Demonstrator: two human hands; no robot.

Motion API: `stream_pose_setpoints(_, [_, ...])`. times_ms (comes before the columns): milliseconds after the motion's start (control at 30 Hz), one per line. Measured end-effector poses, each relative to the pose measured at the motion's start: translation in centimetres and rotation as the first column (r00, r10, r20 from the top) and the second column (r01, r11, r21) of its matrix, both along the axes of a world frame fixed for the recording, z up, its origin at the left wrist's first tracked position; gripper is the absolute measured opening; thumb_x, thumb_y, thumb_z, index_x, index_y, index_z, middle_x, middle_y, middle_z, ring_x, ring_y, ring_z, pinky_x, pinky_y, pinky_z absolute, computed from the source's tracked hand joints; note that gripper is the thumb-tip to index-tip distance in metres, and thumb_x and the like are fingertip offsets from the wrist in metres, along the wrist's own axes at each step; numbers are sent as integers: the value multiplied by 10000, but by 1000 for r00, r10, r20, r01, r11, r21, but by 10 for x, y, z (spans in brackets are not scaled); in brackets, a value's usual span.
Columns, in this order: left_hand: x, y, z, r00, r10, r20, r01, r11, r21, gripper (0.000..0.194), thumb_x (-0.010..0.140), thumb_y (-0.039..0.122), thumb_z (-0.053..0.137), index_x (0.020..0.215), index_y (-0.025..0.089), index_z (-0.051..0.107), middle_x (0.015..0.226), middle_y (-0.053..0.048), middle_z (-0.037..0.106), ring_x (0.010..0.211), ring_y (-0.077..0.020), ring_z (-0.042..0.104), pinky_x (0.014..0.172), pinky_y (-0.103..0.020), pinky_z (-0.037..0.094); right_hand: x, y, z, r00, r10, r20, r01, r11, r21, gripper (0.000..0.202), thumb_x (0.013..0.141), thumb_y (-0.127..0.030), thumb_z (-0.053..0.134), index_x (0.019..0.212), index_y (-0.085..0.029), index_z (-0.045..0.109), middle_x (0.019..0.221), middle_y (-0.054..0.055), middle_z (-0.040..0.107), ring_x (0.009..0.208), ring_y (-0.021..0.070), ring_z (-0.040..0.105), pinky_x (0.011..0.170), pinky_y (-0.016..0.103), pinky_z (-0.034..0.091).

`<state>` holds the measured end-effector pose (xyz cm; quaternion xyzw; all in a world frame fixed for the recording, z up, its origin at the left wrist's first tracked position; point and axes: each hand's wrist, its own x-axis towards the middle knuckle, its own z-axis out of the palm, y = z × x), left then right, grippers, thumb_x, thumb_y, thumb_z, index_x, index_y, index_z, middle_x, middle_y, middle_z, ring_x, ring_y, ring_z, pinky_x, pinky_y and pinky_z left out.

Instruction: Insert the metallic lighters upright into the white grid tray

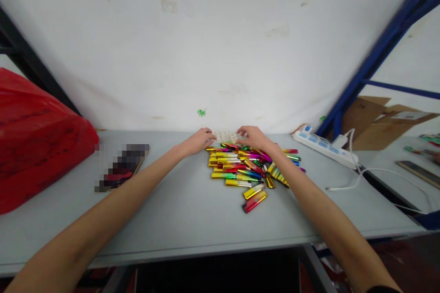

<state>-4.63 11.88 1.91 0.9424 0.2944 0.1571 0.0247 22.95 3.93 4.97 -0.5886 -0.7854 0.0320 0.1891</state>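
Toward the back of the desk (pixel 172 219), near the wall (pixel 220 55), a pale gridded tray (pixel 225 136) lies between the hands, with a loose pile of shiny lighters (pixel 227 156) just on its near side. The tray should be light and fairly stiff, though thin enough to flex (my guess, from its look), so it is best taken by its two short ends. The lighters seem light, hard and slick, likely to slide over one another; pinching one across the middle of its body would suit. The left hand (pixel 201 141) is half open, its bent fingers at the tray's left end; the right hand (pixel 253 136) is likewise half open, fingers curled at the right end. Whether either really grips it, I cannot tell. Farther out are a red bag (pixel 37 137) on the left and a white power strip (pixel 323 146) on the right.
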Motion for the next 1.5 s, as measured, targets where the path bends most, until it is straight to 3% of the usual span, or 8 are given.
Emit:
stream_pose_setpoints(167, [28, 8, -6, 996, 46, 79, -48, 999, 16, 343, 937, 290, 510, 1150, 161, 746, 1106, -139, 621, 1100, -275, 587, 1055, -427, 467, -3, -9, 2, 973, 39, -228, 13, 975, 221, 367, 882, -302, 736, 1210, -152, 671, 1095, 92, 716, 959, 195, 669, 878, 296, 518])
stream_pose_setpoints(333, [27, 4, -5, 987, 68, 143, -69, 998, 3, 359, 966, 312, 467, 1181, 142, 698, 1098, -132, 634, 1066, -253, 611, 1027, -405, 487, -26, -36, 29, 941, 124, -316, -36, 962, 271, 349, 907, -319, 704, 1224, -178, 672, 1126, 93, 696, 1009, 209, 661, 904, 320, 518])
stream_pose_setpoints(533, [-20, -7, 12, 937, 149, 317, -157, 988, -1, 327, 945, 320, 439, 1086, 159, 686, 1066, -108, 689, 1001, -229, 645, 969, -398, 528, -104, -126, 59, 942, 324, -82, -317, 944, 95, 324, 938, -376, 673, 1229, -234, 675, 1153, 73, 693, 1065, 233, 641, 967, 360, 497])
stream_pose_setpoints(733, [-51, -41, 36, 926, 168, 339, -169, 985, -26, 311, 934, 349, 446, 1042, 184, 685, 1074, -87, 708, 969, -216, 665, 856, -353, 583, -164, -198, 36, 910, 378, 173, -369, 926, -81, 294, 962, -409, 600, 1164, -208, 673, 1098, 156, 697, 1042, 321, 626, 823, 439, 555])
stream_pose_setpoints(867, [-54, -61, 44, 930, 161, 330, -155, 987, -44, 303, 921, 362, 459, 1008, 189, 692, 1068, -80, 718, 933, -210, 673, 830, -342, 589, -171, -188, 22, 917, 312, 247, -273, 945, -181, 299, 946, -417, 605, 1120, -186, 684, 1063, 170, 706, 982, 320, 671, 750, 410, 565])
stream_pose_setpoints(1000, [-51, -72, 49, 936, 151, 319, -141, 989, -54, 305, 927, 379, 467, 1001, 190, 695, 1053, -71, 733, 905, -203, 681, 838, -333, 581, -170, -169, 26, 938, 244, 246, -169, 942, -291, 322, 927, -426, 629, 1082, -157, 713, 1021, 178, 728, 914, 321, 721, 712, 393, 569])
stream_pose_setpoints(1333, [-51, -93, 51, 969, 137, 206, -103, 981, -166, 369, 905, 513, 527, 953, 208, 728, 904, -35, 760, 760, -177, 677, 747, -285, 542, -158, -133, 23, 947, 37, 319, 41, 971, -235, 366, 963, -424, 572, 1126, -133, 725, 1101, 225, 722, 967, 331, 734, 750, 409, 578])
stream_pose_setpoints(1500, [-56, -107, 50, 994, 91, 59, -70, 954, -290, 499, 808, 682, 626, 969, 222, 732, 833, -21, 725, 770, -184, 668, 695, -270, 505, -134, -126, 34, 972, 73, 223, -18, 971, -236, 423, 991, -527, 542, 1168, -173, 690, 1116, 174, 725, 1024, 334, 711, 792, 408, 551])
